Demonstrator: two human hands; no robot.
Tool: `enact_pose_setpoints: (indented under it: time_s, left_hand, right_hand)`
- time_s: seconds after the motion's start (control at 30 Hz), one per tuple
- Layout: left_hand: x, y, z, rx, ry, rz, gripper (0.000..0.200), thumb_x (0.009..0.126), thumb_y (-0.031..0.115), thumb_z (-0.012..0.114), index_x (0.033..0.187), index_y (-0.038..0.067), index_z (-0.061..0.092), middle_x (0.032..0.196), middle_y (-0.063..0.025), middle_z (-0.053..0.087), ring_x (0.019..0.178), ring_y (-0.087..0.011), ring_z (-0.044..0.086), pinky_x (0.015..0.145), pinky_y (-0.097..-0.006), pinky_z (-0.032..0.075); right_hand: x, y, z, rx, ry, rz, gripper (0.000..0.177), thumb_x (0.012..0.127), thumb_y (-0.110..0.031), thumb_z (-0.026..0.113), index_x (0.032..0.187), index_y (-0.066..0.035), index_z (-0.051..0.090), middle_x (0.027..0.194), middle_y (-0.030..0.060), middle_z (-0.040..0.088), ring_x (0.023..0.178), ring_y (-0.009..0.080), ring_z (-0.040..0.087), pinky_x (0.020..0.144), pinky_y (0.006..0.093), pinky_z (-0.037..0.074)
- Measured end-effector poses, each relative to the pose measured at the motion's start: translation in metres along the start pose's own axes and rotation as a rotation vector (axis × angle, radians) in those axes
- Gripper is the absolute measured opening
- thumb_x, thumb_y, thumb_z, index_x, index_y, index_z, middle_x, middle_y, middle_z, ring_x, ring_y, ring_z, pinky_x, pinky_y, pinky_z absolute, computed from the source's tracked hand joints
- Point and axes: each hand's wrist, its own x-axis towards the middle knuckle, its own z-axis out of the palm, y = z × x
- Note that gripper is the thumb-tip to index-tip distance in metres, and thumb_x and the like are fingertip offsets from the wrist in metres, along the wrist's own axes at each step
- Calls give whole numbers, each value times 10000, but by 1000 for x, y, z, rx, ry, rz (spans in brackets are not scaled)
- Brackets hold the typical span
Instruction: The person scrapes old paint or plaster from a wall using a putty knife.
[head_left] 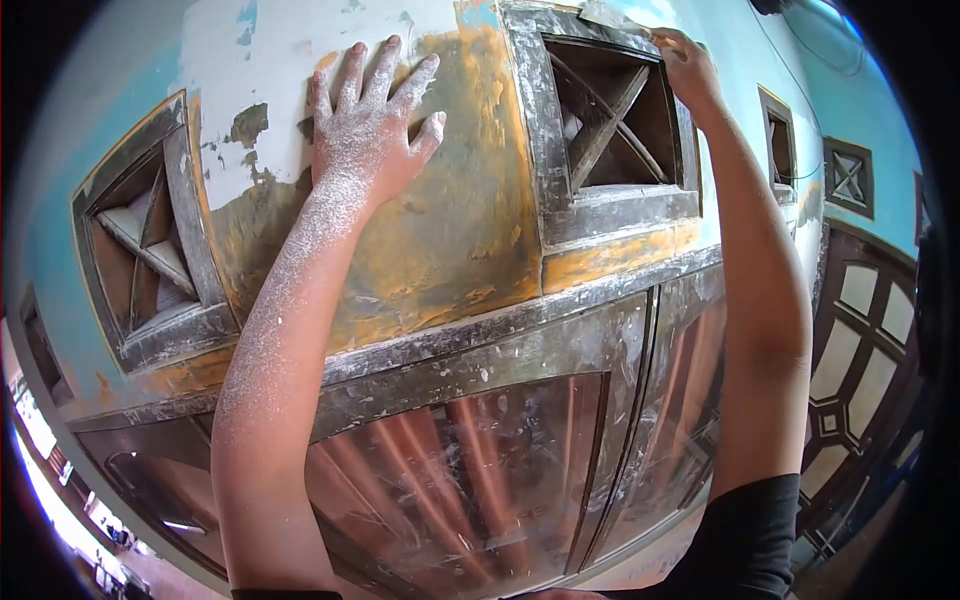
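Note:
My left hand (365,130) lies against the wall (420,240) with its fingers spread, and white dust covers the hand and forearm. Under and around it the wall shows white filler (280,60) and worn brown-orange patches. My right hand (685,70) is raised at the upper right corner of a dark wooden vent frame (625,215) with crossed slats. Its fingers are closed on a flat, pale scraper (612,16), which lies along the top of that frame. The scraper's handle is mostly hidden by the hand.
A second crossed vent (150,250) is set in the wall at left. Below runs a dusty wooden ledge (440,340) above glazed panels with reddish curtains (470,480) behind. At right stand a panelled door (860,330) and a smaller vent (848,178).

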Motion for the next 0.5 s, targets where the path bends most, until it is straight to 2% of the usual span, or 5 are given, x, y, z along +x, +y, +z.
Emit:
enact_pose_setpoints:
  time_s: [0.07, 0.33, 0.37, 0.4, 0.5]
  left_hand:
    - [1, -2, 3, -20, 19, 15, 630, 1020, 525, 470, 1605, 395, 276, 1693, -25, 216, 1564, -293, 170, 1260, -580, 78]
    - [2, -8, 2, -31, 4, 58, 637, 1017, 523, 486, 1605, 390, 281, 1692, -31, 222, 1562, -300, 176, 1259, -581, 88]
    - [2, -9, 2, -34, 2, 75, 639, 1016, 523, 488, 1605, 391, 279, 1692, -30, 222, 1562, -300, 178, 1259, -580, 91]
    - [2, -9, 2, -35, 4, 77, 639, 1016, 523, 488, 1605, 391, 279, 1692, -30, 222, 1562, -300, 178, 1259, -580, 91]
    - [3, -6, 1, -13, 11, 81, 643, 1014, 521, 492, 1606, 392, 277, 1691, -33, 225, 1561, -301, 182, 1259, -578, 95]
  right_hand:
    - [3, -1, 0, 144, -31, 24, 348, 967, -128, 560, 1292, -138, 683, 1109, 107, 741, 1038, 214, 677, 948, 345, 499]
    - [-2, -4, -15, 28, -27, 88, 303, 988, -184, 587, 1268, -169, 700, 1145, 132, 740, 1029, 243, 690, 927, 362, 519]
    - [-4, -13, -7, 74, 33, 30, 299, 981, -173, 582, 1250, -163, 711, 1145, 138, 740, 1020, 251, 695, 925, 365, 519]
    - [-2, -13, -4, -97, 106, -90, 292, 975, -183, 582, 1230, -163, 722, 1138, 132, 744, 1033, 257, 699, 925, 372, 520]
    - [0, 5, -10, 70, -3, -25, 302, 972, -211, 586, 1244, -185, 715, 1125, 139, 739, 1048, 279, 696, 933, 391, 520]
